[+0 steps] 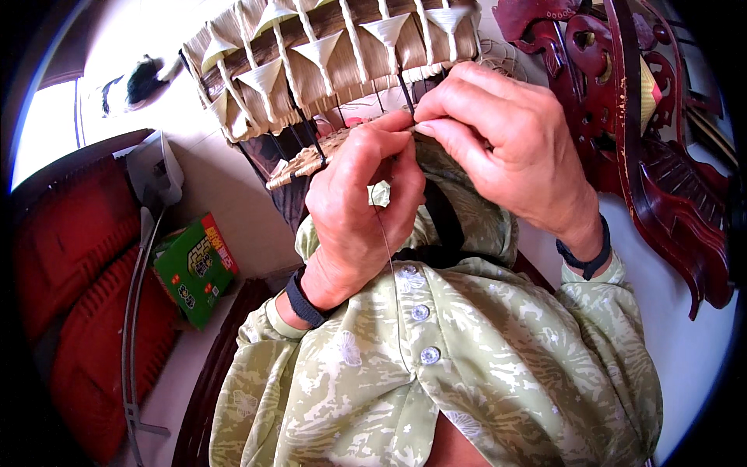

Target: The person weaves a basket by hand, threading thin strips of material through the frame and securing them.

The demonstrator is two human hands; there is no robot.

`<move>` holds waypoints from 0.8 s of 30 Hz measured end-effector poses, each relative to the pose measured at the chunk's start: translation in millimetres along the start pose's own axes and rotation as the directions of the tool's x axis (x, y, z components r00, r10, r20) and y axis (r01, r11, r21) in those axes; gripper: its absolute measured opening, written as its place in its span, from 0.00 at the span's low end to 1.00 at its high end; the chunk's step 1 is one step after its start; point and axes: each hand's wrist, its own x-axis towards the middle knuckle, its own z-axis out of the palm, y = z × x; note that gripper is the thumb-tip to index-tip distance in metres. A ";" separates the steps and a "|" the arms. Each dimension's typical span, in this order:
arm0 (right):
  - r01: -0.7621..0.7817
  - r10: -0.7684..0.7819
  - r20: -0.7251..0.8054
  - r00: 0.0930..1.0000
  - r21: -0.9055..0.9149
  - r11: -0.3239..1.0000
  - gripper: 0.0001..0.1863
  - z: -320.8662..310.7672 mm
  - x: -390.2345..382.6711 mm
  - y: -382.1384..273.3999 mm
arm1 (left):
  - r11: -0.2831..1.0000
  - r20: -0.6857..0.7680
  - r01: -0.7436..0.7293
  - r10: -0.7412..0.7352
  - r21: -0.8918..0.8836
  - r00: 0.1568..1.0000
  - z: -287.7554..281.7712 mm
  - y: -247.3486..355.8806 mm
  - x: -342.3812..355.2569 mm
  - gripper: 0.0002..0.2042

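A woven straw piece (334, 70) on a black rod frame stands in front of me, with pale fan-shaped folds and twisted strands across its side. My left hand (362, 206) is closed in a pinch at its near edge. From it a thin dark cord (388, 251) hangs down over my shirt. My right hand (517, 144) is also closed, thumb and forefinger pressed together right beside the left fingertips, close to a black rod (405, 92). What sits between the right fingertips is too small to tell. A narrower woven strip (299, 167) runs along the lower frame.
Carved dark red wooden furniture (622, 101) stands at the right. On the left are red slatted seating (85, 233), a grey metal stand (132, 335) and a green box (196, 268). A black-and-white object (144, 80) lies on the floor at the far left.
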 end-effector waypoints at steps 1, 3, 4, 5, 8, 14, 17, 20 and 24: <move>0.019 -0.019 -0.015 1.000 -0.043 0.999 0.08 1.9 -0.8 -1.2 | 0.998 -0.004 -0.047 0.047 0.044 0.999 0.4 -0.9 0.0 0.12; 0.053 -0.061 -0.055 0.997 -0.137 0.989 0.08 8.2 -2.4 -3.1 | 0.984 -0.007 -0.134 0.136 0.119 0.991 1.3 -3.1 1.2 0.13; 0.066 -0.082 -0.081 0.993 -0.187 0.980 0.09 12.9 -3.5 -3.7 | 0.973 -0.006 -0.174 0.177 0.151 0.984 1.5 -4.1 3.0 0.13; 0.078 -0.106 -0.105 0.989 -0.238 0.968 0.09 16.2 -5.0 -3.7 | 0.960 -0.004 -0.214 0.218 0.183 0.976 1.3 -4.4 4.0 0.14; 0.062 -0.092 -0.109 0.990 -0.259 0.964 0.11 19.5 -8.7 -4.6 | 0.979 -0.018 -0.144 0.148 0.144 0.989 -1.1 -3.0 4.5 0.13; 0.140 -0.205 -0.162 0.965 -0.344 0.928 0.13 28.7 -17.5 2.1 | 0.997 -0.069 0.040 -0.035 0.072 0.997 0.9 -0.8 3.3 0.11; 0.209 -0.283 -0.137 0.949 -0.398 0.893 0.14 29.4 -18.5 2.4 | 0.967 -0.037 0.228 -0.233 -0.116 0.972 -3.1 13.9 7.7 0.08; 0.285 -0.372 -0.134 0.919 -0.427 0.858 0.13 30.6 -16.4 4.1 | 0.939 -0.031 0.300 -0.310 -0.170 0.950 -5.0 17.9 9.8 0.06; 0.324 -0.377 -0.087 0.922 -0.357 0.876 0.13 24.7 -9.5 0.6 | 0.959 -0.022 0.238 -0.244 -0.152 0.969 -4.0 18.3 13.2 0.05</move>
